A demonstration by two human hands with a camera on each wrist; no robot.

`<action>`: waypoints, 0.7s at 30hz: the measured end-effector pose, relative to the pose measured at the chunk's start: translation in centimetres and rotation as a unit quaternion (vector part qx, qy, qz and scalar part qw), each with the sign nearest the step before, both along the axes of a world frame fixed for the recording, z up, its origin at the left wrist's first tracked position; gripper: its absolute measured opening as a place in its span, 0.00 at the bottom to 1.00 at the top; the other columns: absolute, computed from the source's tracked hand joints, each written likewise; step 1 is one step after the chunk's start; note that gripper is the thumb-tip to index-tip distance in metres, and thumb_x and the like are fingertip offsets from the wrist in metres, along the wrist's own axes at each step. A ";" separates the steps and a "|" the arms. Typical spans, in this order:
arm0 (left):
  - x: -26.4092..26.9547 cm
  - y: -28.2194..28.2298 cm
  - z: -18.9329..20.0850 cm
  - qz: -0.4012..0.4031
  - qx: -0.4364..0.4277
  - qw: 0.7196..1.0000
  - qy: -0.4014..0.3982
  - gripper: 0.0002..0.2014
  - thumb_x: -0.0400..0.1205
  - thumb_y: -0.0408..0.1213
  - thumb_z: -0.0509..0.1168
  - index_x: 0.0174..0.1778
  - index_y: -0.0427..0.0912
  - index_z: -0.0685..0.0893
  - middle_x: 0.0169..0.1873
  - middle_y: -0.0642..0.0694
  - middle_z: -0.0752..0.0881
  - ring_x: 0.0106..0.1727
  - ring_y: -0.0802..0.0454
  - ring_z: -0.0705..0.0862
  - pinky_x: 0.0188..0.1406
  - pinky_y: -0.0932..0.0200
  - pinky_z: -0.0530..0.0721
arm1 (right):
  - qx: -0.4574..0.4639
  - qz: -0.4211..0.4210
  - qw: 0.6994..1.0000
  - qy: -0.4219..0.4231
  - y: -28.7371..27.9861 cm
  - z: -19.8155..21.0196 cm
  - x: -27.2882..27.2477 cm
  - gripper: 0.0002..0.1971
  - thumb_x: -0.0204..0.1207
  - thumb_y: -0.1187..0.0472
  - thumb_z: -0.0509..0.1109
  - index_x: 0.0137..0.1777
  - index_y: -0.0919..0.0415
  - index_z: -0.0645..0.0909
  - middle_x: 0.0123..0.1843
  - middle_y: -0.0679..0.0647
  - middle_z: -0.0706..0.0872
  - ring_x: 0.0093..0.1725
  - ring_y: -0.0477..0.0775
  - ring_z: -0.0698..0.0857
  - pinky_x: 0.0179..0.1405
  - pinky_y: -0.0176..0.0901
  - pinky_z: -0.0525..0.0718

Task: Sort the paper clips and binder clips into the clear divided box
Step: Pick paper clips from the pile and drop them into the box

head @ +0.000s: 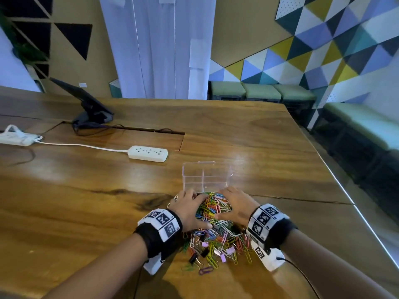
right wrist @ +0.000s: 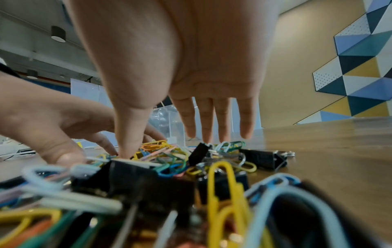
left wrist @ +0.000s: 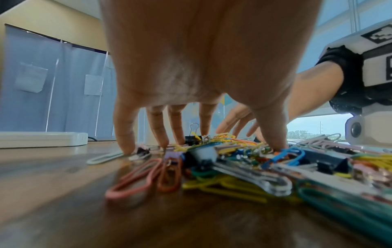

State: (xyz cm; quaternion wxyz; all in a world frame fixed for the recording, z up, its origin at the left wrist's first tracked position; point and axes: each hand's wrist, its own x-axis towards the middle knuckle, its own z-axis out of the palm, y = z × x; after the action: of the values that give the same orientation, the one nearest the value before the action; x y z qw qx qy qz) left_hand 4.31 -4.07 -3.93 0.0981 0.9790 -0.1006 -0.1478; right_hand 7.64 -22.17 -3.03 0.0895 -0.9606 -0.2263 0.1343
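A heap of coloured paper clips (head: 212, 209) mixed with black and pink binder clips (head: 224, 253) lies on the wooden table (head: 86, 201), just in front of the clear divided box (head: 206, 176), whose compartments look empty. My left hand (head: 190, 209) rests spread on the heap's left side, fingertips (left wrist: 127, 146) down among the clips. My right hand (head: 234, 205) covers the heap's right side with straight fingers (right wrist: 203, 124) above a black binder clip (right wrist: 263, 158). Neither hand holds anything.
A white power strip (head: 148, 153) with its cord lies behind the box to the left. A dark tablet on a stand (head: 86, 106) sits farther back left. The table's right edge (head: 354, 203) runs diagonally close to my right arm.
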 end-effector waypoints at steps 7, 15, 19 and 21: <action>0.7 -0.1 0.6 -0.014 -0.011 1.000 0.004 0.39 0.72 0.57 0.71 0.77 0.57 0.63 0.67 0.44 0.68 0.71 0.44 0.67 0.69 0.48 0.72 | -0.006 -0.034 0.999 -0.008 0.6 0.1 0.4 0.36 0.65 0.38 0.74 0.72 0.50 0.71 0.69 0.51 0.76 0.68 0.53 0.74 0.69 0.54 0.74; 0.8 0.5 1.2 -0.035 -0.030 0.999 -0.020 0.24 0.75 0.46 0.72 0.67 0.50 0.77 0.64 0.44 0.75 0.66 0.45 0.76 0.67 0.52 0.75 | 0.065 -0.052 0.996 0.013 0.4 0.1 0.2 0.20 0.66 0.49 0.78 0.57 0.50 0.82 0.58 0.49 0.86 0.57 0.49 0.84 0.59 0.44 0.81; 0.8 0.6 1.4 -0.043 -0.044 0.997 -0.056 0.16 0.79 0.40 0.68 0.63 0.46 0.80 0.62 0.45 0.82 0.64 0.47 0.80 0.65 0.53 0.77 | 0.083 -0.062 0.995 0.009 -0.3 0.3 0.0 0.13 0.68 0.51 0.77 0.51 0.50 0.84 0.54 0.49 0.86 0.54 0.48 0.84 0.56 0.43 0.82; 0.8 0.5 1.5 -0.038 -0.059 0.995 -0.072 0.13 0.80 0.37 0.66 0.61 0.45 0.82 0.62 0.46 0.84 0.63 0.49 0.81 0.66 0.52 0.78 | 0.090 -0.066 0.994 0.014 -0.6 0.6 -0.1 0.12 0.69 0.52 0.77 0.52 0.50 0.85 0.55 0.49 0.86 0.56 0.48 0.84 0.57 0.43 0.81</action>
State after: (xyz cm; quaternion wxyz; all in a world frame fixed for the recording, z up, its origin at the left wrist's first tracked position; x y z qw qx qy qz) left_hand 5.08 -3.54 -2.44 0.1423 0.9751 -0.1531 -0.0744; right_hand 7.54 -22.80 -2.40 0.1873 -0.9596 -0.1723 0.1204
